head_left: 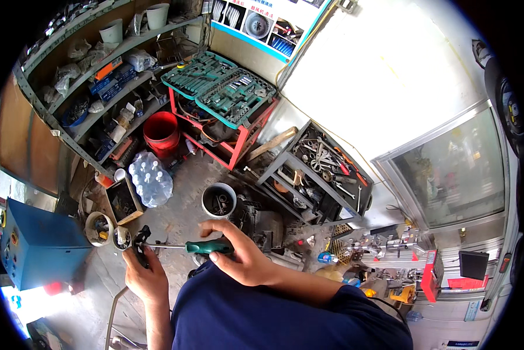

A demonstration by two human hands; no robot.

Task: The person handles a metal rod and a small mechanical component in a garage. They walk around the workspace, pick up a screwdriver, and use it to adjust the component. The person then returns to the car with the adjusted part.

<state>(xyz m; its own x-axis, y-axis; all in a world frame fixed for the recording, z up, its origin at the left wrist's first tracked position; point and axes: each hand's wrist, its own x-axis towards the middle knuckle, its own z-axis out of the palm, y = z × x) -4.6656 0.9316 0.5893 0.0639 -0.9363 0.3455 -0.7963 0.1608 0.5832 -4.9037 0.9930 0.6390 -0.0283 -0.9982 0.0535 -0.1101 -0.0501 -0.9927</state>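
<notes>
My left hand [147, 279] is closed round a small black part [140, 242] whose exact kind I cannot make out. In my right hand [243, 256] is a screwdriver [206, 247] with a green handle, its butt toward my palm. My thumb lies along the handle, and the index finger arches above it. The metal shaft points left and reaches the black part; where the tip meets it is too small to tell. Just beyond my left hand stand a small pot of parts [122, 231] and a white bucket [109, 230].
Ahead are a grey bucket [234, 201], bagged bottles [169, 189] and a red bucket [161, 123]. A green socket set [237, 119] lies open on a red cart [237, 153]. Farther right stands a tool trolley [285, 156]. Shelves [69, 143] line the left; a blue cabinet [46, 245] stands nearer.
</notes>
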